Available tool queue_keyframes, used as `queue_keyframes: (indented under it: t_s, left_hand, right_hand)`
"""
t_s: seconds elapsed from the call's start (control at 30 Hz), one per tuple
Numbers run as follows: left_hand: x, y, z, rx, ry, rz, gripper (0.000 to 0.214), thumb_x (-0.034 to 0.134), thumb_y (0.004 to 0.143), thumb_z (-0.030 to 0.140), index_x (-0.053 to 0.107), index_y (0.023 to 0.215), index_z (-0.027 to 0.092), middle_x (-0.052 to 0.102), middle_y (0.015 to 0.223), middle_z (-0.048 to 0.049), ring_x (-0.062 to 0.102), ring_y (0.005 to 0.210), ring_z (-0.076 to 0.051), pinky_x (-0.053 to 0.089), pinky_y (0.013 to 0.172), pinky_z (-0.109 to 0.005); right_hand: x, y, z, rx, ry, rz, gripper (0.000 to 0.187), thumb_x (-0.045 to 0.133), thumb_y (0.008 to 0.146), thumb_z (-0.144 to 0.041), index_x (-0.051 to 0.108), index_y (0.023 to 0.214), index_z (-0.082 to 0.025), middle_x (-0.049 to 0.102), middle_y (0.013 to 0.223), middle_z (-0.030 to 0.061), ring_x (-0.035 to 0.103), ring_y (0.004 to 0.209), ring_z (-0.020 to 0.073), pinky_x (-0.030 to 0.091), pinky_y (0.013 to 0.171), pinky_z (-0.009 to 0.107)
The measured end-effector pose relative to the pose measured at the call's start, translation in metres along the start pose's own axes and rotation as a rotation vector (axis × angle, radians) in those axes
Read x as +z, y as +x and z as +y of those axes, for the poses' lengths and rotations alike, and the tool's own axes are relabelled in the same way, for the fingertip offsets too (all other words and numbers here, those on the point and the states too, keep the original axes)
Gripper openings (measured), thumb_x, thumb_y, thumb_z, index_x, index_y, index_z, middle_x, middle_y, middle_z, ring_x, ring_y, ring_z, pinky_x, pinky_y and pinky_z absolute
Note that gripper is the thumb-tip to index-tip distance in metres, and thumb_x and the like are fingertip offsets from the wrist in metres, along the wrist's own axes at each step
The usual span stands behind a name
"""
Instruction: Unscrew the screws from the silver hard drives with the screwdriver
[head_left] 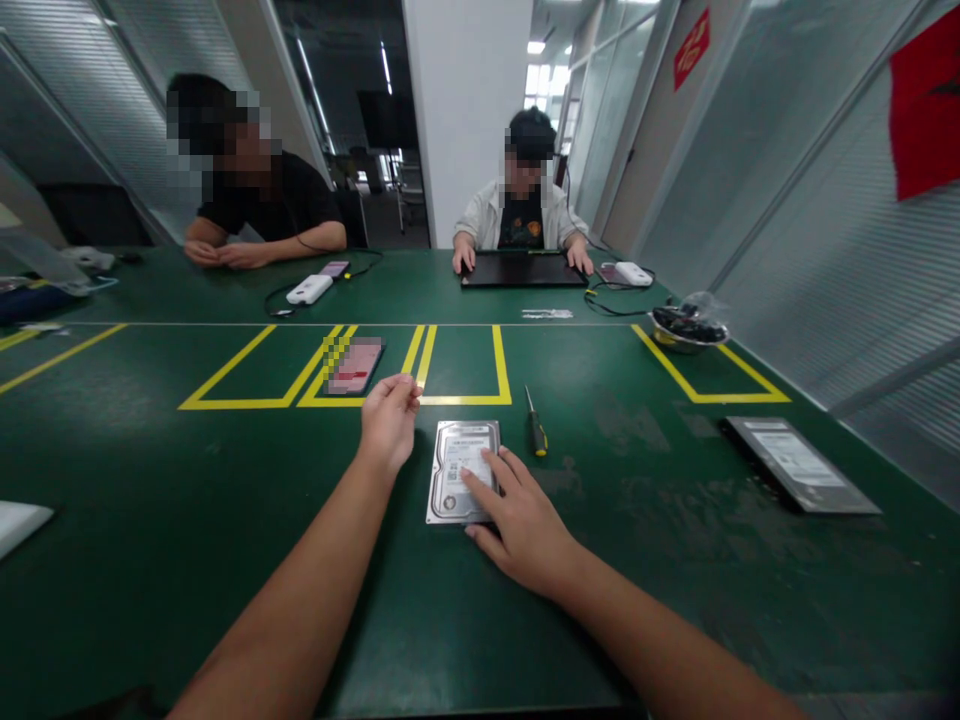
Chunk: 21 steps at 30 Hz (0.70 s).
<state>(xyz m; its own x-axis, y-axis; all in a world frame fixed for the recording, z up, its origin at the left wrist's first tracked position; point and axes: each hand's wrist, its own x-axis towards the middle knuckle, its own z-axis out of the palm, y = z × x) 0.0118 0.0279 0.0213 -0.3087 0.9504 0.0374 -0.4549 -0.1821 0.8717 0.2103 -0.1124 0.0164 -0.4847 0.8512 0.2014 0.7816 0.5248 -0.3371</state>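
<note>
A silver hard drive (457, 460) with a white label lies flat on the green table in front of me. My right hand (521, 515) rests on its right side, fingers spread over the label and the thumb near the lower right corner. Just left of the drive's top end, my left hand (388, 420) is raised with thumb and fingers pinched together. Whatever sits in that pinch is too small to make out. To the right of the drive lies a screwdriver (537, 432) with a dark and yellow handle, its tip pointing away from me.
A phone (356, 365) lies beyond my left hand among yellow tape lines. At right are another drive-like unit (806, 465) and a metal bowl (688, 335) of dark parts. Across the table, one person holds a black panel (523, 268); another person (262, 205) sits at left.
</note>
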Motion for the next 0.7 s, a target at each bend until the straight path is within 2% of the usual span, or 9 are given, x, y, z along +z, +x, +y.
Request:
queue_keyframes:
  t_s: [0.13, 0.4, 0.7]
  left_hand:
    - [-0.014, -0.009, -0.009, -0.070, 0.033, -0.002, 0.032, 0.081, 0.060, 0.025, 0.062, 0.083, 0.014, 0.062, 0.073, 0.0010, 0.059, 0.068, -0.008, 0.041, 0.061, -0.019]
    - [-0.033, -0.030, -0.002, -0.044, 0.228, -0.218, 0.021, 0.078, 0.068, 0.024, 0.065, 0.080, 0.014, 0.061, 0.072, 0.0010, 0.056, 0.067, -0.009, 0.043, 0.067, -0.022]
    - [-0.039, -0.038, 0.003, -0.045, 0.412, -0.389, 0.016, 0.071, 0.077, 0.028, 0.061, 0.077, 0.016, 0.056, 0.068, 0.0028, 0.051, 0.063, -0.009, 0.038, 0.061, -0.020]
  right_hand:
    - [-0.001, 0.001, 0.001, 0.006, 0.019, 0.001, 0.061, 0.062, 0.084, -0.038, 0.045, 0.142, -0.025, 0.033, 0.153, 0.0119, 0.026, 0.142, 0.0321, 0.030, 0.115, 0.050]
    - [0.000, 0.000, 0.003, 0.007, 0.035, 0.012, 0.059, 0.063, 0.083, -0.036, 0.049, 0.139, -0.026, 0.036, 0.151, 0.0114, 0.027, 0.142, 0.0322, 0.030, 0.114, 0.051]
    - [0.001, -0.001, 0.000, -0.005, 0.014, 0.015, 0.056, 0.061, 0.085, -0.032, 0.049, 0.139, -0.025, 0.037, 0.151, 0.0131, 0.029, 0.141, 0.0332, 0.034, 0.113, 0.052]
